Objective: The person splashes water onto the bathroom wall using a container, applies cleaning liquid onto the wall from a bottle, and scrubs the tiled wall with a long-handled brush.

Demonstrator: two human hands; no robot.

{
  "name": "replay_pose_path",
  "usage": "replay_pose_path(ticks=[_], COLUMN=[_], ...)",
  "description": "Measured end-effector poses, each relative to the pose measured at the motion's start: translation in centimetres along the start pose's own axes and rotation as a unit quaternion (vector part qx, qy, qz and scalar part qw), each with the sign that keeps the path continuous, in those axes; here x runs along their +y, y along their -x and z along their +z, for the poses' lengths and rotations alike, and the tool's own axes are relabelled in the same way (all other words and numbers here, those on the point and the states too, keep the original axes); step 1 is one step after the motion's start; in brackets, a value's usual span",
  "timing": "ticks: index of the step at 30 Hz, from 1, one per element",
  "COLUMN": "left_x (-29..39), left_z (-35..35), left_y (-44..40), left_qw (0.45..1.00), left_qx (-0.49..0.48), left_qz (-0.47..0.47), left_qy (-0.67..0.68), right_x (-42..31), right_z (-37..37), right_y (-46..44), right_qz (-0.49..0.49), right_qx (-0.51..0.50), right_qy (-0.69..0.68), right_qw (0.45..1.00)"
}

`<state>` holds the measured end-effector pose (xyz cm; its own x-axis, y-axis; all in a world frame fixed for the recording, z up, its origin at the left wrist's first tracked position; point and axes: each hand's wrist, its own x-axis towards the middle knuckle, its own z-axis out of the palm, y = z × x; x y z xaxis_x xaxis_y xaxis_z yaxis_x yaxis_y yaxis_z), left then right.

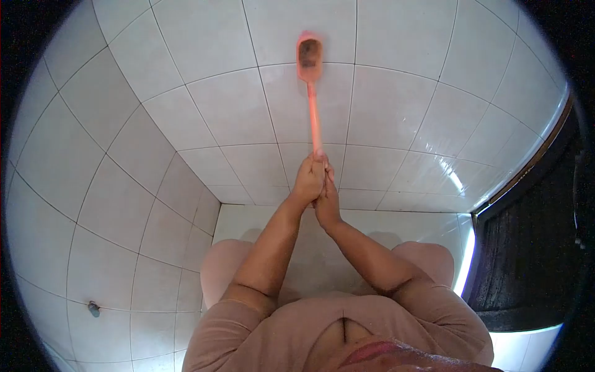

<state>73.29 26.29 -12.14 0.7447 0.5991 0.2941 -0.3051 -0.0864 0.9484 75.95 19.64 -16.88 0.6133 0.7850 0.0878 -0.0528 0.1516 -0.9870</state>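
A pink long-handled scrub brush points away from me, its head at the top of the view against the white wall tiles. Brown and dark patches show on the head, which looks slightly blurred. My left hand is closed around the lower end of the handle. Pressed against it, a little lower and to the right, my right hand is also closed on the handle. My fingers hide the handle's end.
White tiled walls stand ahead and to the left. A small metal fitting sticks out of the left wall. At the right is a dark door with light along its edge. The pale floor lies below my arms.
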Motion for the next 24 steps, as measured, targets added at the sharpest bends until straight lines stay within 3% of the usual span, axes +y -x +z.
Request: replay_pose_path(ticks=[1, 3, 5, 7, 8, 10, 12, 14, 16, 18, 19, 20, 21, 22, 24], left_x=[-1.4, -6.7, -14.1, -17.3, -17.7, -17.4, -15.6, -8.8, -3.5, -3.1, -2.9, -4.3, -7.2, -10.7, -17.4], left_z=[0.0, -0.1, 0.4, 1.3, 1.3, 1.3, 1.3, 2.2, 2.7, 2.6, 2.7, 3.0, 3.2, 2.8, 2.5], left_y=[0.4, 2.3, 5.5, 8.9, 8.5, 7.6, 4.7, 2.1, 0.4, 0.5, 0.5, 1.4, 2.7, 4.1, 7.7], left_qw=[1.000, 0.964, 0.974, 0.988, 0.989, 0.979, 0.983, 0.996, 0.998, 0.999, 0.998, 0.996, 0.991, 0.993, 0.991], left_qx=[-0.001, 0.068, 0.082, 0.054, 0.052, 0.073, 0.075, 0.060, 0.053, 0.043, 0.033, 0.054, 0.074, 0.040, 0.021], left_qz=[-0.001, 0.156, 0.048, -0.123, -0.123, -0.099, -0.037, 0.023, 0.031, -0.007, -0.044, -0.008, 0.031, -0.025, -0.094], left_qy=[0.002, -0.203, -0.207, -0.070, -0.069, -0.160, -0.165, -0.057, -0.016, -0.024, -0.032, -0.070, -0.108, -0.105, -0.092], right_x=[1.6, 7.2, 11.9, 15.3, 16.5, 15.9, 12.3, 4.6, 1.6, 1.4, 2.1, 2.9, 6.0, 10.1, 16.3], right_z=[-0.4, -2.0, -3.4, -4.4, -4.6, -3.7, -4.0, -3.2, -3.0, -3.2, -3.5, -3.7, -4.2, -4.9, -6.6], right_y=[0.0, 0.0, 2.7, 4.9, 5.2, 4.5, 2.7, 1.4, 0.1, 0.0, 0.2, 0.6, 1.1, 2.0, 4.7], right_qz=[0.001, -0.184, -0.045, 0.009, 0.027, -0.046, -0.051, -0.063, -0.066, -0.074, -0.143, -0.212, -0.148, -0.082, 0.005], right_qx=[0.001, 0.040, -0.009, 0.000, 0.004, 0.041, 0.061, 0.049, 0.024, -0.002, 0.014, 0.030, 0.022, 0.013, 0.023], right_qy=[0.001, 0.228, -0.024, -0.051, -0.061, -0.193, -0.106, 0.067, 0.059, 0.053, 0.089, 0.123, 0.010, -0.104, -0.020], right_qw=[1.000, 0.955, 0.999, 0.999, 0.998, 0.979, 0.991, 0.995, 0.996, 0.996, 0.986, 0.969, 0.989, 0.991, 1.000])
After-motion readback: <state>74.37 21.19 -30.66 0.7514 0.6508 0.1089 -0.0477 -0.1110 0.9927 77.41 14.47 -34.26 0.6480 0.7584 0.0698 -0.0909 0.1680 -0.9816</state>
